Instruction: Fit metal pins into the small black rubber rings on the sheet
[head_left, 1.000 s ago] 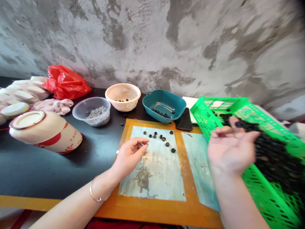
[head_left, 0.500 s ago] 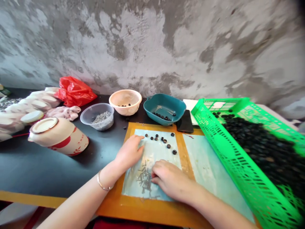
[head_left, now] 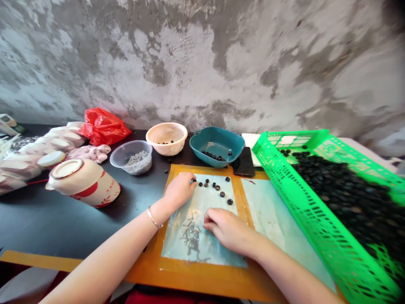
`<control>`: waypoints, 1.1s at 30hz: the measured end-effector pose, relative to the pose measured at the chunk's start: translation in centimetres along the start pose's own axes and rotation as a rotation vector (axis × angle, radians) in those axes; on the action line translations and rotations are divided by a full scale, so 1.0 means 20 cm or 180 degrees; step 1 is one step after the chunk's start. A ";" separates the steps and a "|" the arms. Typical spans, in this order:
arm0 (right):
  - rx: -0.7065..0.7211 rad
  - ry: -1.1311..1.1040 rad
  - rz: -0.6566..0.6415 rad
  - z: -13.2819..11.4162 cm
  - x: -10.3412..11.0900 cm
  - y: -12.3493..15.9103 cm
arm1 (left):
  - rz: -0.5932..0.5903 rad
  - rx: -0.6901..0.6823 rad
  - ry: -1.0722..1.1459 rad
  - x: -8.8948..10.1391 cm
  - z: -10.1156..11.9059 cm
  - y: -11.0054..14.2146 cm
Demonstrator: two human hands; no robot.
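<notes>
Loose black pieces point(head_left: 222, 194) at one o'clock on the blue sheet point(head_left: 207, 202), grey pins point(head_left: 192, 242) at seven.
A brush from the left hand point(head_left: 179, 189) could roll the nearest pieces, and a low sweep of the right hand point(head_left: 226, 228) might scatter the pins; the left's fingertips are pinched on a small black piece point(head_left: 193, 180) at eleven, the right's drawn together, any pin between them too small to tell.
</notes>
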State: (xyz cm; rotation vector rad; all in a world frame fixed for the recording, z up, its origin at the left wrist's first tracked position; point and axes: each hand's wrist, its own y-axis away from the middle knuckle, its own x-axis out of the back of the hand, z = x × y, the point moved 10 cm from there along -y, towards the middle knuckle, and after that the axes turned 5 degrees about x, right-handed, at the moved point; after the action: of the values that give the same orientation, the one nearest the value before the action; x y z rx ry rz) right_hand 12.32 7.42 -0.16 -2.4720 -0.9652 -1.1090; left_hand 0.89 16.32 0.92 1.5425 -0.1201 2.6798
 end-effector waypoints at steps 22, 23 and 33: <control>-0.0160 -0.0990 0.1278 0.10 0.18 0.01 | -0.0485 0.0055 0.1562 -0.07 0.06 0.31; -0.0110 -0.0958 0.1244 0.09 0.18 0.01 | -0.0413 -0.0158 0.1361 -0.06 0.09 0.32; -0.0520 -0.1905 0.0909 0.19 0.10 -0.02 | -0.0367 0.0140 0.2052 -0.08 0.04 0.34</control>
State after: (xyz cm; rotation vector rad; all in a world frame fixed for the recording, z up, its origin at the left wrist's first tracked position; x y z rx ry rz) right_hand 15.17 10.48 -1.31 -3.0299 -0.6306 -0.3686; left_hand 1.97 9.39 -0.40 0.6019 0.0528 2.9341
